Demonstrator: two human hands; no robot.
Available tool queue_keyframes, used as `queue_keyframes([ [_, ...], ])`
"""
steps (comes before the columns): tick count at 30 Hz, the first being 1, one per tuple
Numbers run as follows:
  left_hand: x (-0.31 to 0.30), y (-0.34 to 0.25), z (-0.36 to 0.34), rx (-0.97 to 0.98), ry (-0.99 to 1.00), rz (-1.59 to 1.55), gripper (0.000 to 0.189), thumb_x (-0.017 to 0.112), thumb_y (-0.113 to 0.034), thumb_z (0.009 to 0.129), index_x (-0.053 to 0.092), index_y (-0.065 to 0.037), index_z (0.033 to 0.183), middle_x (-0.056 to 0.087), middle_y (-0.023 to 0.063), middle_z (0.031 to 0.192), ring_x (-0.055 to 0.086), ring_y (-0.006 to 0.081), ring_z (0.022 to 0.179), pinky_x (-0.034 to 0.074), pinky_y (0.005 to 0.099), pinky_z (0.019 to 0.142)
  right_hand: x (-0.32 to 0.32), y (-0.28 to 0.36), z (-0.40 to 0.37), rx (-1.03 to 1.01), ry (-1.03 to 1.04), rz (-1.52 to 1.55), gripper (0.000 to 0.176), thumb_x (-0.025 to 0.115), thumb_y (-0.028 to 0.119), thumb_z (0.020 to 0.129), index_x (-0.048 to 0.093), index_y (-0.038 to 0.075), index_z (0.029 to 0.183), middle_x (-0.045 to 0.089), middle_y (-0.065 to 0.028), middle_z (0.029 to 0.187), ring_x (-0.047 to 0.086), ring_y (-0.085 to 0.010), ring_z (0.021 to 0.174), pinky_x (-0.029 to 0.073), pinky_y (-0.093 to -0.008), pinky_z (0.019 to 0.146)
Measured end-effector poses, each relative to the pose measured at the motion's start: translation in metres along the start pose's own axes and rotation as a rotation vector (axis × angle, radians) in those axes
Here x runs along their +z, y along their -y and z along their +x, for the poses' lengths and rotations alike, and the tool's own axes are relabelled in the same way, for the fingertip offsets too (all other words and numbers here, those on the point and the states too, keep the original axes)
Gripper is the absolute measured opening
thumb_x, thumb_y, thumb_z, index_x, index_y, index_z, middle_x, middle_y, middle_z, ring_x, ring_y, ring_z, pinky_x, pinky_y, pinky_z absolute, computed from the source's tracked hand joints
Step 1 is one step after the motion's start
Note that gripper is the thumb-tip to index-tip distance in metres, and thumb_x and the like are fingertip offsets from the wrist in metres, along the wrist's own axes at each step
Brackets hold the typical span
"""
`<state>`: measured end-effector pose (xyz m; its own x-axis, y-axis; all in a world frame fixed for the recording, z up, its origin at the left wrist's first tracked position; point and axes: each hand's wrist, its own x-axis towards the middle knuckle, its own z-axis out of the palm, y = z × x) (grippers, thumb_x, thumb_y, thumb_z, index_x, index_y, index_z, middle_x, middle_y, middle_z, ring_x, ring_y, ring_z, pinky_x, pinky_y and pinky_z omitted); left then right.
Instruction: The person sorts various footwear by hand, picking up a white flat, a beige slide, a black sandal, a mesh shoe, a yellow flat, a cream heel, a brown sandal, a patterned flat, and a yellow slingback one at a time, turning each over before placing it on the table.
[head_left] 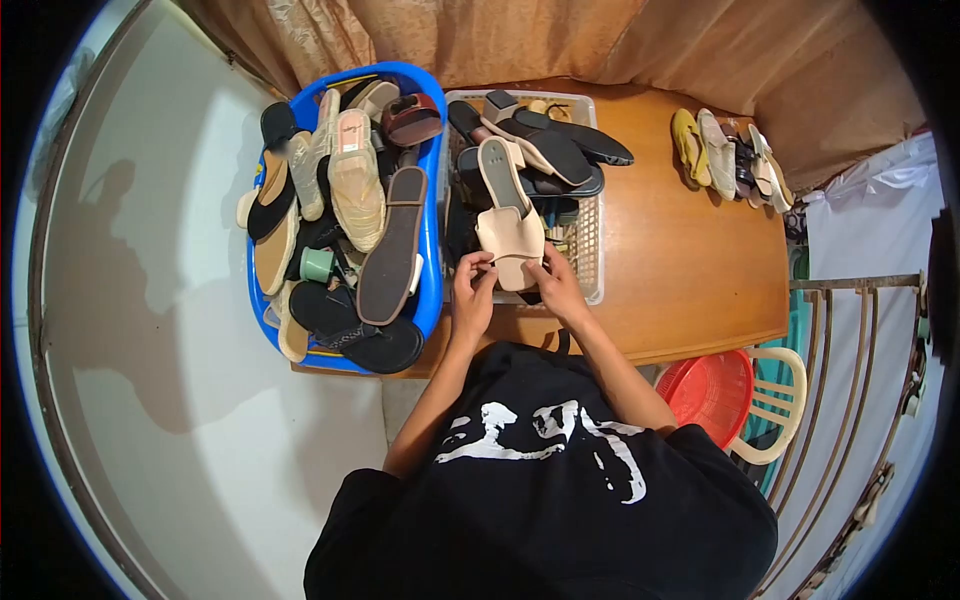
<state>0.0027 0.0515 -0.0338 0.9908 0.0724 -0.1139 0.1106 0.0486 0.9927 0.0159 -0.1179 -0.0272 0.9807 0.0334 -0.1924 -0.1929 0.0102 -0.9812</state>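
Note:
A beige slide sandal [511,232] with a broad strap is held over the pale plastic basket [594,250], its toe end toward me. My left hand [474,285] pinches the left edge near the toe. On the opposite edge, the fingers of my right hand [557,285] are closed. Beneath and beyond the sandal, several dark shoes lie in the basket, among them a black pointed one [590,142]. The sandal and my hands hide part of the basket's contents.
A blue tub [432,215] heaped with sandals stands at the left. Several shoes, including a yellow pair [688,148], line the back right of the wooden table [690,270]. A red basket [712,395] sits on a cream chair [790,405]. Racks stand at the right.

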Motion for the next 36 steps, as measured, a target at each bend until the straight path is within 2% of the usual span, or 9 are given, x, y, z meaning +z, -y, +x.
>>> queue_keyframes([
  [2, 0.010, 0.000, -0.001, 0.001, 0.040, -0.129, 0.020, 0.062, -0.005, 0.096, 0.057, -0.003, 0.116, 0.058, 0.0046, 0.106, 0.058, 0.0085, 0.087, 0.046, 0.0237, 0.080, -0.015, 0.010, -0.013, 0.017, 0.049, 0.069, 0.033, 0.055, 0.011, 0.102, 0.053, -0.001, 0.133, 0.067, -0.0107, 0.117, 0.064, -0.0184, 0.103, 0.052, -0.0316, 0.089],
  [6, 0.042, -0.011, -0.012, 0.032, 0.021, -0.307, 0.027, 0.060, -0.011, 0.101, 0.051, -0.003, 0.125, 0.056, 0.0044, 0.112, 0.059, 0.0101, 0.095, 0.049, 0.0261, 0.084, -0.043, 0.038, -0.036, 0.177, 0.147, 0.268, 0.041, 0.057, 0.018, 0.104, 0.047, 0.004, 0.141, 0.064, -0.0092, 0.121, 0.064, -0.0167, 0.106, 0.060, -0.0352, 0.082],
  [10, 0.063, -0.031, -0.015, -0.135, 0.039, -0.512, 0.037, 0.049, -0.028, 0.106, 0.051, -0.003, 0.134, 0.059, 0.0065, 0.127, 0.062, 0.0164, 0.109, 0.050, 0.0334, 0.097, -0.067, 0.048, -0.060, 0.286, 0.208, 0.407, 0.040, 0.057, 0.018, 0.104, 0.049, 0.004, 0.141, 0.064, -0.0091, 0.122, 0.064, -0.0169, 0.107, 0.057, -0.0342, 0.088],
  [14, 0.071, -0.034, -0.017, -0.344, 0.250, -0.650, 0.042, 0.052, -0.030, 0.105, 0.050, -0.002, 0.137, 0.065, 0.0113, 0.126, 0.064, 0.0215, 0.116, 0.050, 0.0372, 0.103, -0.095, 0.048, -0.072, 0.305, 0.369, 0.275, 0.047, 0.060, 0.018, 0.102, 0.046, 0.001, 0.144, 0.065, -0.0082, 0.122, 0.063, -0.0148, 0.109, 0.053, -0.0293, 0.090],
  [20, 0.101, -0.045, -0.020, -0.312, 0.209, -0.564, 0.040, 0.061, -0.017, 0.097, 0.053, -0.002, 0.134, 0.066, 0.0114, 0.122, 0.066, 0.0220, 0.112, 0.053, 0.0361, 0.098, -0.125, 0.043, -0.065, 0.157, 0.481, 0.133, 0.043, 0.066, 0.025, 0.100, 0.056, 0.000, 0.134, 0.066, -0.0058, 0.115, 0.062, -0.0126, 0.101, 0.052, -0.0292, 0.087],
  [23, 0.106, -0.046, -0.018, -0.331, 0.246, -0.480, 0.041, 0.063, -0.013, 0.095, 0.055, -0.001, 0.133, 0.068, 0.0107, 0.119, 0.068, 0.0214, 0.107, 0.055, 0.0350, 0.094, -0.141, 0.043, -0.053, 0.282, 0.506, 0.110, 0.042, 0.068, 0.030, 0.100, 0.060, 0.000, 0.129, 0.067, -0.0051, 0.106, 0.063, -0.0119, 0.094, 0.052, -0.0277, 0.083],
  [29, 0.104, -0.064, -0.011, -0.344, 0.328, -0.380, 0.040, 0.062, -0.016, 0.098, 0.055, 0.000, 0.134, 0.068, 0.0102, 0.120, 0.068, 0.0195, 0.106, 0.055, 0.0332, 0.093, -0.152, 0.040, -0.035, 0.201, 0.324, 0.144, 0.037, 0.064, 0.033, 0.102, 0.059, 0.000, 0.117, 0.061, -0.0072, 0.103, 0.062, -0.0123, 0.083, 0.052, -0.0262, 0.078],
  [32, 0.096, -0.085, -0.006, -0.411, 0.395, -0.454, 0.042, 0.062, -0.019, 0.101, 0.054, 0.000, 0.137, 0.068, 0.0098, 0.121, 0.067, 0.0167, 0.107, 0.053, 0.0303, 0.094, -0.150, 0.065, -0.022, 0.121, -0.009, 0.113, 0.035, 0.062, 0.032, 0.102, 0.057, 0.001, 0.118, 0.060, -0.0085, 0.108, 0.063, -0.0138, 0.083, 0.053, -0.0268, 0.076],
  [36, 0.082, -0.076, -0.007, -0.359, 0.499, -0.496, 0.064, 0.049, -0.046, 0.105, 0.041, 0.002, 0.148, 0.062, 0.0170, 0.132, 0.064, 0.0251, 0.117, 0.051, 0.0384, 0.102, -0.155, 0.070, -0.001, 0.134, 0.065, 0.070, 0.037, 0.065, 0.029, 0.099, 0.055, 0.001, 0.121, 0.062, -0.0108, 0.111, 0.066, -0.0178, 0.089, 0.055, -0.0285, 0.076],
])
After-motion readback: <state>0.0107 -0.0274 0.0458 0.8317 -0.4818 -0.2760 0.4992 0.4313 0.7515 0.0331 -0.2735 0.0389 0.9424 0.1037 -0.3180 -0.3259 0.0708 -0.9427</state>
